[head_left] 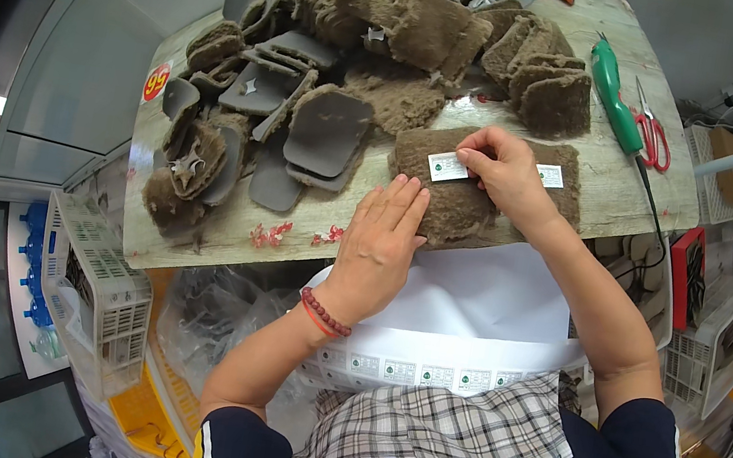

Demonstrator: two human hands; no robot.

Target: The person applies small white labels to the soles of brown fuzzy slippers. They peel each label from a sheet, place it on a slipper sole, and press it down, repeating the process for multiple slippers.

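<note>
My right hand (pixel 511 177) pinches the end of a small white label (pixel 445 166) with green print, low over a brown fleece pad (pixel 460 213) at the table's front edge. Another white label (pixel 548 175) lies on fleece just right of that hand. My left hand (pixel 375 248) rests with fingers stretched out, its tips touching the left side of the pad. Across my lap hangs a white sheet (pixel 499 298), its lower edge carrying a row of similar labels (pixel 402 370).
Piles of brown fleece pads (pixel 400 14) with grey backing (pixel 329 132) cover the table's left and back. A green corded cutter (pixel 616 96) and red-handled scissors (pixel 652 130) lie at right. Plastic crates (pixel 112 294) stand below on both sides.
</note>
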